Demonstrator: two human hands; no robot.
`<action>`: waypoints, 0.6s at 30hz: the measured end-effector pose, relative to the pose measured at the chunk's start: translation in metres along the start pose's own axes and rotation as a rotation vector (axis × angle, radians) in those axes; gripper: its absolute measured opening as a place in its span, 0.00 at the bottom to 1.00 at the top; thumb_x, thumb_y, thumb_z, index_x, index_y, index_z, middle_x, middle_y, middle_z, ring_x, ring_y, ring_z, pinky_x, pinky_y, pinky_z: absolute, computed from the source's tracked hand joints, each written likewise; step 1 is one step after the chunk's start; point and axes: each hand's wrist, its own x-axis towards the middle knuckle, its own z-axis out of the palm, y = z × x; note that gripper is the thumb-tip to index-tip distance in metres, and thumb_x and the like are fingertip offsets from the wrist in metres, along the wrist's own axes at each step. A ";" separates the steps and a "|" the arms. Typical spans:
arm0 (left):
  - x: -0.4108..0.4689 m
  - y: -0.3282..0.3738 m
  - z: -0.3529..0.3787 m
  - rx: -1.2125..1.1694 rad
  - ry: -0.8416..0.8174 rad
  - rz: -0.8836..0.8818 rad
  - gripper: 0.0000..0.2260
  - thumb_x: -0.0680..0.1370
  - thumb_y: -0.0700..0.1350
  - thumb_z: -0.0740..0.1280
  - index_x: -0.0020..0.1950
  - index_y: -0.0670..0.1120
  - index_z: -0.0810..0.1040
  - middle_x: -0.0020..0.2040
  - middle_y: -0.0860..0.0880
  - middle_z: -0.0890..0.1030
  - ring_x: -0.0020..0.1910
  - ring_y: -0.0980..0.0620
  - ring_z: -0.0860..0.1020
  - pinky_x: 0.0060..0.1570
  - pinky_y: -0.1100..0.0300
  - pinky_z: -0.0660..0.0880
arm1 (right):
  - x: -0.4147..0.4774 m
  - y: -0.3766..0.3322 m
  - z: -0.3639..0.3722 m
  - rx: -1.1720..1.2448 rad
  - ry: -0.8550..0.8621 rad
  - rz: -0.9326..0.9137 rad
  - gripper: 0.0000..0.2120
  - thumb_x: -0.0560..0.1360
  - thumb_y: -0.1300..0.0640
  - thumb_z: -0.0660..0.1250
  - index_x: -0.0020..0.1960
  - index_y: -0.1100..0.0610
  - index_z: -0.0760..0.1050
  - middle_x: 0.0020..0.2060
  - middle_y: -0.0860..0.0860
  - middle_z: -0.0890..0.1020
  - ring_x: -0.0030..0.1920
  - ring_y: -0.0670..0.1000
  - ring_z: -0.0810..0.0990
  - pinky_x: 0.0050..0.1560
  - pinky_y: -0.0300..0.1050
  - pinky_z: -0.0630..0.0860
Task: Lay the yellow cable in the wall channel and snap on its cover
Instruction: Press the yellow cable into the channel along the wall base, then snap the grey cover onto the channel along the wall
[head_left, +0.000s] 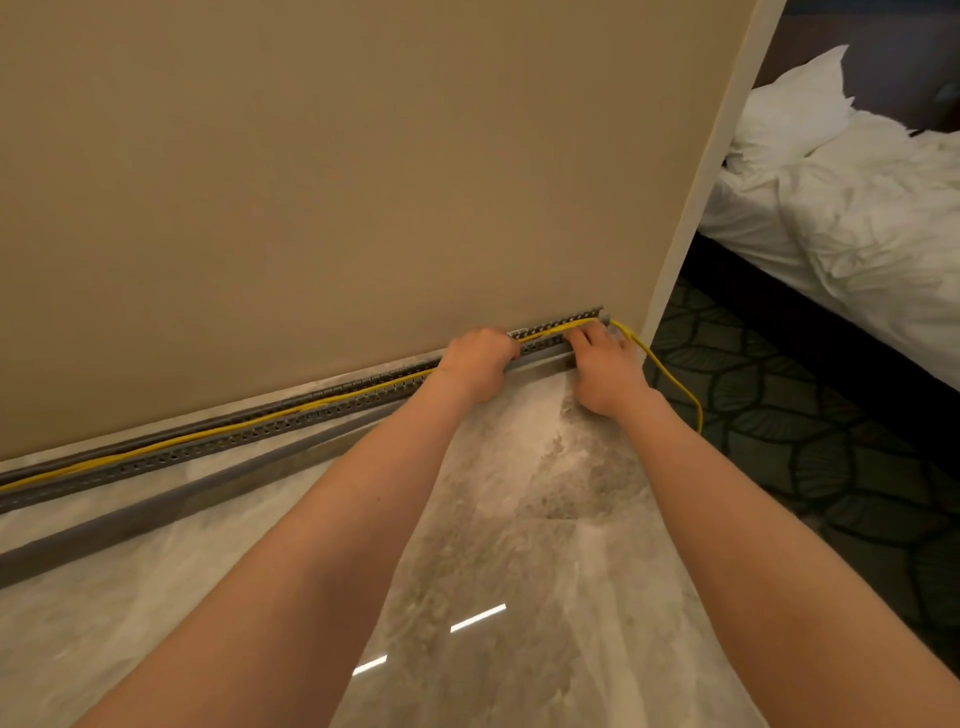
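From where I stand, all that shows of the person is a pair of arms. The left forearm (311, 545) and the right forearm (753, 519) are bare along their whole visible length, from the frame's edge at 7 and 5 o'clock up to the wrists. They are broad low down and taper as they go. The left hand (478, 358) and right hand (605, 364), near 12 to 1 o'clock, are bare as well, with rounded knuckles. The nails are too small to make out.

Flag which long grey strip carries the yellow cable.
The slotted channel against the wall base: the yellow cable runs along it. The plain strip on the floor carries nothing.
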 end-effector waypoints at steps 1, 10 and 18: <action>0.000 0.001 0.001 -0.004 0.005 -0.007 0.13 0.77 0.35 0.60 0.60 0.44 0.76 0.61 0.41 0.76 0.60 0.40 0.76 0.51 0.51 0.74 | -0.002 0.001 0.002 0.004 -0.008 0.001 0.28 0.75 0.63 0.60 0.74 0.58 0.57 0.73 0.58 0.60 0.75 0.58 0.57 0.73 0.59 0.59; 0.004 0.009 0.004 -0.052 0.005 -0.135 0.14 0.75 0.34 0.61 0.59 0.43 0.77 0.59 0.41 0.79 0.59 0.39 0.77 0.53 0.50 0.75 | 0.005 0.015 -0.001 -0.034 0.039 -0.115 0.27 0.75 0.64 0.60 0.73 0.56 0.60 0.69 0.58 0.65 0.72 0.59 0.62 0.69 0.56 0.62; 0.013 0.007 -0.002 -0.203 -0.019 -0.257 0.18 0.76 0.36 0.61 0.64 0.46 0.77 0.61 0.40 0.79 0.61 0.40 0.76 0.56 0.52 0.73 | 0.031 0.040 -0.003 0.312 0.141 -0.064 0.29 0.71 0.63 0.67 0.70 0.59 0.63 0.67 0.58 0.66 0.63 0.61 0.72 0.67 0.56 0.68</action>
